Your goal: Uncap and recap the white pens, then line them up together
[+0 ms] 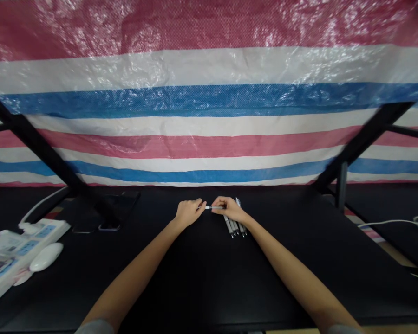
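Observation:
Both my hands meet at the far middle of a black table (202, 278). My left hand (188, 212) and my right hand (230, 208) are closed, pinching the two ends of one thin silver pen (209, 207) held level between them. Under and just behind my right hand lie several more silver pens (234, 226) side by side on the table, their tips pointing toward me.
A white power strip (24, 241) with its cable and a white mouse (46, 256) sit at the left edge. Two dark phones (107, 218) lie at the back left. Black frame bars (45, 153) cross a striped red, white and blue tarp (209, 116). White cables (397, 222) run at right.

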Action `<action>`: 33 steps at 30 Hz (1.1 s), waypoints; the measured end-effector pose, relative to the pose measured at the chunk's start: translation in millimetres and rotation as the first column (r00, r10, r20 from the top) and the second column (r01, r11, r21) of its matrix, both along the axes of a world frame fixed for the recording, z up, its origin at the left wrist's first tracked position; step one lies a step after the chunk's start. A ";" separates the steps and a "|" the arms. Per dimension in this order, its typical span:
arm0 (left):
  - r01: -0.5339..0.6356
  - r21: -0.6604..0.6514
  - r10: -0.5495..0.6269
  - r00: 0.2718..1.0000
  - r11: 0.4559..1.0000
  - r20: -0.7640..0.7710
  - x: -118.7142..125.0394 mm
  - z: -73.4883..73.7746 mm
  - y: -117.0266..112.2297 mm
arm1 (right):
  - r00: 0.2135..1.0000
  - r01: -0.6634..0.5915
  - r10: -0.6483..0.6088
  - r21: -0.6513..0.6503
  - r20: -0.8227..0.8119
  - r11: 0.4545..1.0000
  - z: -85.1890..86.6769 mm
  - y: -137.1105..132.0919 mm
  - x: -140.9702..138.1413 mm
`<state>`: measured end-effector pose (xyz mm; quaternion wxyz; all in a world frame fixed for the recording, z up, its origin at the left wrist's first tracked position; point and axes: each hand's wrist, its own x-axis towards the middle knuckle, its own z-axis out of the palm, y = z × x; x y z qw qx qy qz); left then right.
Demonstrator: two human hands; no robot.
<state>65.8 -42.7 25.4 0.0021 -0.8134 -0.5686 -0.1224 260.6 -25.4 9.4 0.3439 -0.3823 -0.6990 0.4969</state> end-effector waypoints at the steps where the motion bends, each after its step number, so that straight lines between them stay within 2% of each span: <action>1: 0.011 0.002 -0.011 1.000 1.000 -0.001 0.0 -0.4 -0.1 | 1.000 -0.004 0.004 0.004 0.006 1.000 -0.3 -0.1 -0.2; 8: 0.060 0.035 -0.061 0.998 0.998 0.014 -2.3 -4.9 0.5 | 0.998 -0.050 0.048 0.025 0.051 0.998 1.7 -1.1 0.5; 14: 0.149 0.081 -0.153 0.987 0.986 0.051 -5.4 -9.4 2.4 | 0.993 -0.081 0.078 0.026 0.085 0.996 1.6 -0.4 1.3; 21: 0.228 0.175 -0.226 0.974 0.958 -0.029 -3.1 -14.9 2.1 | 0.983 -0.096 0.084 0.064 0.165 0.993 3.7 -1.9 2.0; 25: 0.222 0.241 -0.223 0.975 0.945 -0.026 -1.9 -16.9 1.6 | 0.979 -0.095 0.080 0.075 0.187 0.993 5.7 -3.1 1.1; 28: 0.200 0.254 -0.208 0.978 0.946 0.005 -2.1 -17.4 2.5 | 0.989 -0.084 0.077 0.048 0.128 0.995 4.3 -3.3 -0.3; 33: 0.152 0.245 -0.162 0.987 0.958 0.021 -3.0 -16.3 3.8 | 0.997 -0.044 0.046 0.028 -0.057 0.999 1.0 -1.7 -1.6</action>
